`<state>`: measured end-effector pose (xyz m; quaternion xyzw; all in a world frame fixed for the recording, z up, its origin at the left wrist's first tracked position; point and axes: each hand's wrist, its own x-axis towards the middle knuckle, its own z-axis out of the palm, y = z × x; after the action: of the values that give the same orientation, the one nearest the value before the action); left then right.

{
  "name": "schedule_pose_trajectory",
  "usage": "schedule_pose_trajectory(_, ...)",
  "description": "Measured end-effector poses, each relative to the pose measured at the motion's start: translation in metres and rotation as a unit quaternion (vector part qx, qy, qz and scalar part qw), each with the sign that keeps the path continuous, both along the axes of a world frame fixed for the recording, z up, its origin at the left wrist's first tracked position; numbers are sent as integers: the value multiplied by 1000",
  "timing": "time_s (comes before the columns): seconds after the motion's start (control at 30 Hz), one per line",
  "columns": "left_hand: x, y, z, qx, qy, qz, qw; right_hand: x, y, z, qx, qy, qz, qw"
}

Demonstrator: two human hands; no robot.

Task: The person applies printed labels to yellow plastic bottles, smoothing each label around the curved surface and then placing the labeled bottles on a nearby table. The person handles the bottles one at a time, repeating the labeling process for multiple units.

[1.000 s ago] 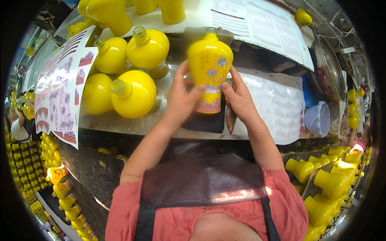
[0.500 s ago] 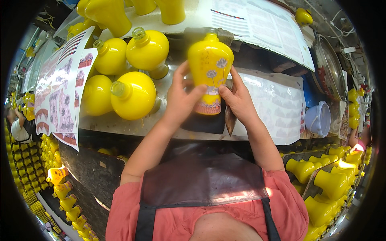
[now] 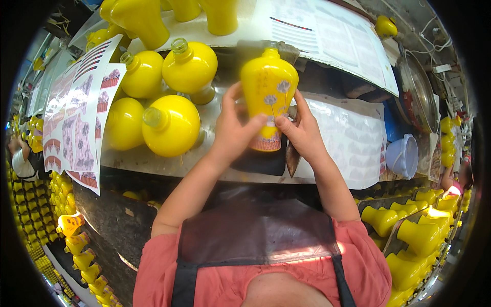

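Observation:
A glossy yellow bottle (image 3: 267,87) with grey-purple flower prints and a patterned band at its foot is between my two hands, its neck pointing away from me. My left hand (image 3: 234,125) grips its left side, thumb pressed on the lower front. My right hand (image 3: 303,128) holds the right side, thumb on the print near the waist. Below the bottle lies a dark pad (image 3: 268,162). Beside my right hand, a brown pointed tool (image 3: 292,157) rests partly hidden under the fingers.
Several plain yellow bottles (image 3: 171,125) stand to the left, near printed flower decal sheets (image 3: 82,112). At the right lie a pale translucent sheet (image 3: 348,138) and a small lilac bucket (image 3: 403,156). More yellow bottles (image 3: 417,238) fill racks at lower right. A board with sheets (image 3: 332,36) sits behind.
The bottle stays in both hands, with the thumbs still pressing its lower front. The whole view has shifted slightly; little else differs.

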<state>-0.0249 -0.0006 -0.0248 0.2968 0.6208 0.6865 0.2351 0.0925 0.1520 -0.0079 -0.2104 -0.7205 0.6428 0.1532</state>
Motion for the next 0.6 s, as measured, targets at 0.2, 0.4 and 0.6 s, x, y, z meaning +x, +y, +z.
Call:
schedule_pose_trajectory(0.2,-4,3,3,9,2,-5,1000,6,13,28,36,-77,-31,996)
schedule_pose_trajectory(0.4,-14,22,16,59,-89,-49,993,-8,22,50,109,-82,-41,990)
schedule_pose_trajectory(0.6,-13,32,18,14,-5,8,1000,-29,30,54,66,-51,-33,996)
